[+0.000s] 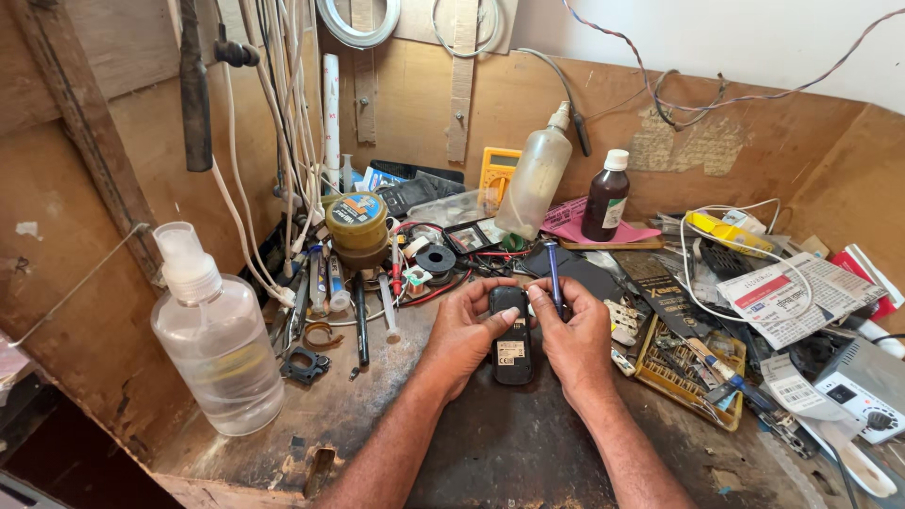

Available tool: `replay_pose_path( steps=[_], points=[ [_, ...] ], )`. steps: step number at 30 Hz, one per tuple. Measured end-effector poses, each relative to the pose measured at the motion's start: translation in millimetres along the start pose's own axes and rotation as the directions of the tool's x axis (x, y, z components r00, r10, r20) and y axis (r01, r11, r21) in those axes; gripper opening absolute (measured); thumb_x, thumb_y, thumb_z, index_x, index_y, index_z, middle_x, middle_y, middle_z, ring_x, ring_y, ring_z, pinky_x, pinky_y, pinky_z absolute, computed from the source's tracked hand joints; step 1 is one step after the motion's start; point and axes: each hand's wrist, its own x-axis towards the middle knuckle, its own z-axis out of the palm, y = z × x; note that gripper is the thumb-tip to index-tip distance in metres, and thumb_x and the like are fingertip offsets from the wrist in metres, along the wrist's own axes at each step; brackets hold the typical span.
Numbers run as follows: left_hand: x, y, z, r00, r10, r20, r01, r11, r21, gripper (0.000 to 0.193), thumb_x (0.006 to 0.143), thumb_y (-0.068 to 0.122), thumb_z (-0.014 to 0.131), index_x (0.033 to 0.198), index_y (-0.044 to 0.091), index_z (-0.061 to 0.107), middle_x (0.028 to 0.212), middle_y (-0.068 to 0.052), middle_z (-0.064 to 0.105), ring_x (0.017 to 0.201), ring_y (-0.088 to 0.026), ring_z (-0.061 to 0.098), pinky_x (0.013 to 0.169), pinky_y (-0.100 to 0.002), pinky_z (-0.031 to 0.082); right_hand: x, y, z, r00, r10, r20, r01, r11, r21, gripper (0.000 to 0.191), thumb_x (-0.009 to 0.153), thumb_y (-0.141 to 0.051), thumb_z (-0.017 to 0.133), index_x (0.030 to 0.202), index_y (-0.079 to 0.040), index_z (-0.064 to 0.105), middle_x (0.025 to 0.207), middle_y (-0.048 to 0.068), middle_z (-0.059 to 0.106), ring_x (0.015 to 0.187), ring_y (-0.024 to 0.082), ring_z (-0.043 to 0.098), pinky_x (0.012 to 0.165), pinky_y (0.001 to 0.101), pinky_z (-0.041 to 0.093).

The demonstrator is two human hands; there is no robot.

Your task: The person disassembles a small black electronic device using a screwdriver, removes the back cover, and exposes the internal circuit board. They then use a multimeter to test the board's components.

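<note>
Both my hands hold a small black mobile phone [512,344] lying back-up on the dark worn benchtop [509,443]. My left hand [462,335] grips its left side with the thumb on the upper back. My right hand [575,339] grips the right side, thumb at the phone's top edge, and also holds a thin blue-handled screwdriver [553,273] that stands upright between its fingers. A pale label shows on the phone's back.
A clear pump bottle [215,339] stands front left. Behind the hands lie tweezers, pens, a round tin [356,226], a squeeze bottle [535,179], a brown bottle [606,196] and a yellow multimeter [497,174]. A yellow parts tray [688,363], papers and cables crowd the right.
</note>
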Motion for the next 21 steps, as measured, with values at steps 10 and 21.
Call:
replay_pose_path(
  steps=[10,21],
  points=[
    [3,-8,0,0.999,0.046,-0.009,-0.045,0.996,0.074,0.041,0.09,-0.008,0.065,0.13,-0.004,0.061,0.119,-0.013,0.073,0.103,-0.014,0.069,0.087,-0.027,0.057,2,10,0,0.999,0.03,0.03,-0.032,0.998,0.058,0.016,0.097,-0.018,0.072,0.098,-0.002,0.074,0.077,-0.004,0.063,0.062,0.003,0.048,0.052,0.0224,0.037],
    [-2,6,9,1.0,0.014,-0.015,-0.013,0.997,0.079,0.04,0.091,-0.006,0.065,0.13,-0.001,0.058,0.112,-0.013,0.075,0.097,-0.016,0.072,0.084,-0.03,0.059,1,3,-9,0.984,0.171,-0.049,-0.139,0.913,0.383,0.023,0.101,-0.023,0.061,0.11,-0.004,0.069,0.072,-0.004,0.053,0.05,0.002,0.041,0.039,0.0209,0.034]
  ],
)
